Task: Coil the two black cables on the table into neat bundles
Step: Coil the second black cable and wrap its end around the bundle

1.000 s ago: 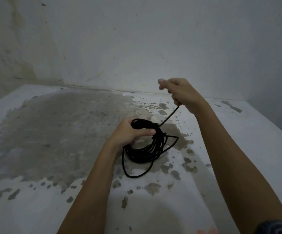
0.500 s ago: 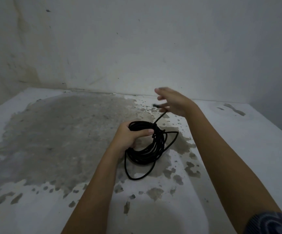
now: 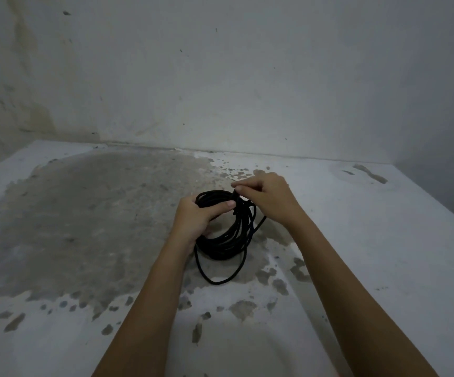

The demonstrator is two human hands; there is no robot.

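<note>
Head view: left hand (image 3: 197, 219) curled round the upper-left part of a coiled thin black cable (image 3: 228, 240), thumb laid across the top strands, fingers under & behind. Right hand (image 3: 268, 198) just beside it, fingertips (image 3: 241, 189) pinching a strand at the coil's top-right; can't tell if that's the cable's end. Coil stands tilted, lower rim on the tabletop, top held up by the left hand. One looser loop sags out below the bundle toward the camera, lying on the surface; another strand bows out to the right under the right wrist. White-painted tabletop (image 3: 383, 240) w/ a big worn grey patch (image 3: 84, 213) on the left & grey flecks round the coil. Stained whitish wall (image 3: 247, 77) behind, meeting the tabletop's far edge.
</note>
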